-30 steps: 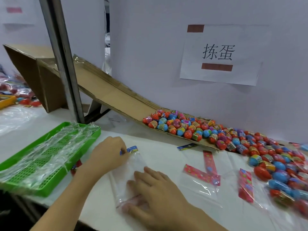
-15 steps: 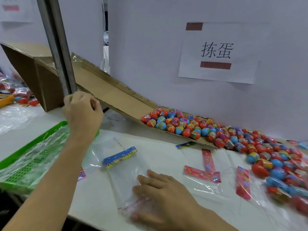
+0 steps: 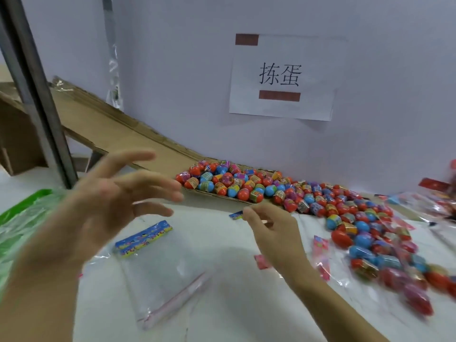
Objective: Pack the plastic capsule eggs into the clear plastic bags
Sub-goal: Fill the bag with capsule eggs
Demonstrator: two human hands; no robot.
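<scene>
Hands hang empty above the table (image 3: pixel 222 243): left hand (image 3: pixel 103 201) spread, right hand (image 3: pixel 274 228) loosely curled, heading to eggs (image 3: pixel 308 198) piled right of the flat bag (image 3: pixel 160 270), probably to fill it.

Single head-worn view, wide-angle, looks forward and down across white table (image 3: pixel 217 233) toward back wall (image 3: pixel 172 70). Near: both forearms enter from bottom edge. Table's far edge meets wall mid-frame. No second view.
</scene>
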